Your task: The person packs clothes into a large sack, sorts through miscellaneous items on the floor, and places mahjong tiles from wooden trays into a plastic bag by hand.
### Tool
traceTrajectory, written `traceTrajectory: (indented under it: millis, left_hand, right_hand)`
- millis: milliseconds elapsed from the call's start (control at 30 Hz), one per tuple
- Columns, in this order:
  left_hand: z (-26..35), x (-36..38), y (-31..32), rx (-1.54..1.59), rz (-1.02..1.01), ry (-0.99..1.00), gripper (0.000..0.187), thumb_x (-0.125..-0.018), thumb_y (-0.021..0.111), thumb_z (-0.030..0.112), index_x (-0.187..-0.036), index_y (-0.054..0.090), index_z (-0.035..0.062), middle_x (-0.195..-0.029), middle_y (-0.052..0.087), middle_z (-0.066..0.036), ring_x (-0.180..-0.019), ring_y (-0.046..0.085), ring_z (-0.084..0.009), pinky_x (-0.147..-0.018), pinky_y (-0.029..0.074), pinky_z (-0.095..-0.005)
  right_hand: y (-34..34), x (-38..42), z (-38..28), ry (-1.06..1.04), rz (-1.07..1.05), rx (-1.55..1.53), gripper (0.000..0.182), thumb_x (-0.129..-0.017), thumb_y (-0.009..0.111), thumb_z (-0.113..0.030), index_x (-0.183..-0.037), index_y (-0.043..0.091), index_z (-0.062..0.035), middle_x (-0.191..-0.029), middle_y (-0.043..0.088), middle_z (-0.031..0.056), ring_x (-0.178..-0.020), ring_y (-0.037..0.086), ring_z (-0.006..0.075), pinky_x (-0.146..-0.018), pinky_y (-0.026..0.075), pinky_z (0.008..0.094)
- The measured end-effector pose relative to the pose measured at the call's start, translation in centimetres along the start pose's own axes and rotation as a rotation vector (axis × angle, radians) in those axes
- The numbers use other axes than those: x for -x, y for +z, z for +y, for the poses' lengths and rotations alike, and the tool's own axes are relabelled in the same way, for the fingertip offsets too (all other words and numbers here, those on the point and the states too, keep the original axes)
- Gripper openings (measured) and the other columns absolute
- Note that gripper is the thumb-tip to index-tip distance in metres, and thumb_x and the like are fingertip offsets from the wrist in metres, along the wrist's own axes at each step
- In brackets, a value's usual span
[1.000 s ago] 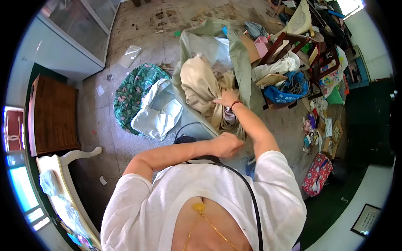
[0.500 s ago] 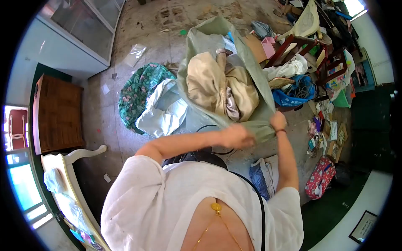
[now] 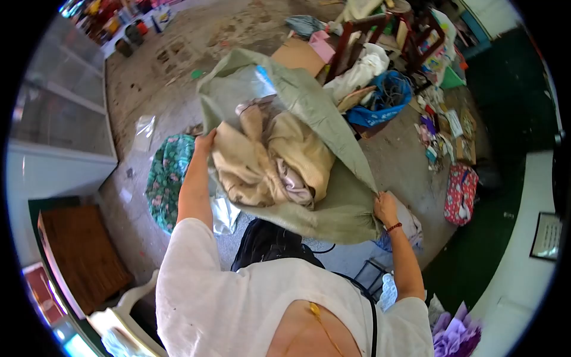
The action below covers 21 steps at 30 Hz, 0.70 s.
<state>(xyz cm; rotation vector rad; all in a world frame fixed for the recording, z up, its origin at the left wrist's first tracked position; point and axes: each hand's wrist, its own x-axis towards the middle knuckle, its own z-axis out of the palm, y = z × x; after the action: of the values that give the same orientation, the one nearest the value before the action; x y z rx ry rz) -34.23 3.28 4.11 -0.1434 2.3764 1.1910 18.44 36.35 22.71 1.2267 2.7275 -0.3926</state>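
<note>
A large grey-green sack (image 3: 351, 205) gapes wide in front of my body, its mouth facing up. Inside it lies bunched beige cloth (image 3: 300, 152) with a shiny pinkish-grey fold (image 3: 291, 181) near its middle. My left hand (image 3: 205, 143) is closed on the sack's left edge, beside the beige cloth. On the right, my right hand (image 3: 385, 207), with a dark red bracelet at the wrist, grips the sack's lower right corner. The rim between the hands sags in a curve. Finger details on the left are partly hidden by the hand itself.
A green floral bundle (image 3: 168, 184) and silvery sheeting (image 3: 224, 215) lie left of the sack. Beyond it are a cardboard piece (image 3: 297, 56), a blue bag (image 3: 380, 104) and piled chairs. Scattered small items and a red patterned bag (image 3: 461, 193) lie at right.
My left hand has moved from near the right corner out to the sack's left edge. The sack's mouth is spread wider towards me, and the view has turned. My right hand still holds the corner.
</note>
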Motion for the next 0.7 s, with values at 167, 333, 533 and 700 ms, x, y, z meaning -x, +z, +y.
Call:
traceTrajectory:
  millis: [167,333,533,700]
  left_hand:
    - [1.1,-1.0,3.5,-0.076,0.327,0.257,0.045,-0.079,0.054,0.032,-0.087,0.055,-0.0125,-0.073,0.057,-0.026,-0.067,0.056,-0.0307,-0.060,0.042,-0.0393]
    - [10.0,1.8,-1.0,0.084,0.256,0.341,0.037,-0.086,0.046,0.026,-0.080,0.056,-0.0089,-0.067,0.056,-0.020,-0.058,0.051,-0.0272,-0.056,0.040,-0.0384]
    - [25.1,8.2,-18.8,0.917,0.258,0.231,0.030,-0.081,0.054,0.020,-0.091,0.054,-0.0089,-0.090,0.058,-0.016,-0.077,0.058,-0.0223,-0.064,0.047,-0.0356]
    - [28.8,13.4,-24.7,0.920,0.151,0.382,0.032,-0.083,0.053,0.019,-0.097,0.052,-0.0098,-0.094,0.058,-0.016,-0.082,0.059,-0.0259,-0.070,0.048,-0.0353]
  right_hand:
    - [-0.9,-0.4,-1.6,0.163,-0.004,-0.386,0.030,-0.078,0.049,-0.024,-0.075,0.053,0.0051,-0.071,0.053,0.0245,-0.068,0.053,0.0393,-0.059,0.040,0.0419]
    - [-5.4,-5.0,-11.0,-0.399,0.351,-0.469,0.034,-0.082,0.049,-0.027,-0.077,0.052,0.0070,-0.065,0.048,0.0273,-0.055,0.044,0.0351,-0.053,0.036,0.0395]
    - [-19.9,-12.1,-25.1,-0.241,0.394,-1.132,0.045,-0.079,0.051,-0.035,-0.067,0.053,0.0083,-0.054,0.049,0.0168,-0.053,0.044,0.0197,-0.053,0.037,0.0347]
    - [-25.3,-12.7,-30.1,-0.450,0.486,-1.086,0.039,-0.080,0.055,-0.033,-0.059,0.057,0.0002,-0.050,0.047,-0.0024,-0.051,0.040,0.0067,-0.048,0.034,0.0262]
